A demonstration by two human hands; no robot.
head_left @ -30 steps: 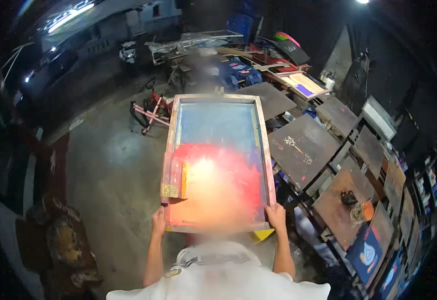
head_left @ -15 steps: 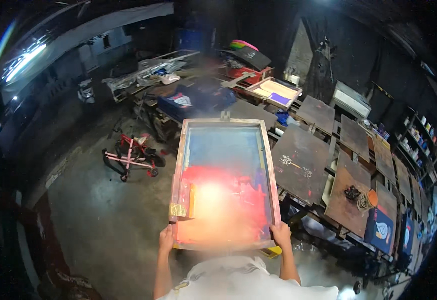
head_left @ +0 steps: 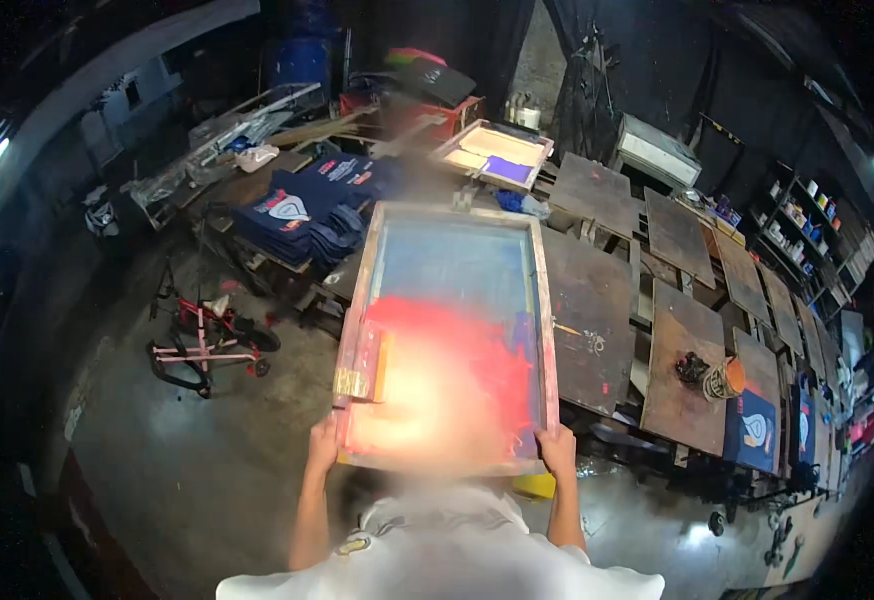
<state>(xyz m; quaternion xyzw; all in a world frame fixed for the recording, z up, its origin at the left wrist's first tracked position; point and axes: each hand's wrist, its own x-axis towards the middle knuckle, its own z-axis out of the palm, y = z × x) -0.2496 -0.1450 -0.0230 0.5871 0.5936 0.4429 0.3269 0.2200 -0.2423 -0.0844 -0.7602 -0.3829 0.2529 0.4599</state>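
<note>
I hold a wooden-framed printing screen point(head_left: 542, 330) out in front of my white-clad body, blue mesh in its upper part, red and pale orange ink point(head_left: 487, 370) over the lower part. My left hand point(head_left: 322, 443) grips the lower left rail; my right hand point(head_left: 559, 450) is wrapped on the lower right corner. A narrow orange-edged piece point(head_left: 383, 365) lies along the inner left side, beside gold tape point(head_left: 354, 382). A haze blurs the bottom of the screen.
A row of worn boards point(head_left: 682, 380) on racks runs along the right. Stacked navy printed shirts point(head_left: 267, 225), another screen point(head_left: 512, 170) and shelves of bottles point(head_left: 797, 235) stand behind. A red-and-pink bicycle point(head_left: 197, 355) is on the concrete floor at left.
The view has swung toward the racks and shirt stack, so the background slid down and leftward, then upward. I still grip the screen, which now sits slightly higher in view than half a second ago.
</note>
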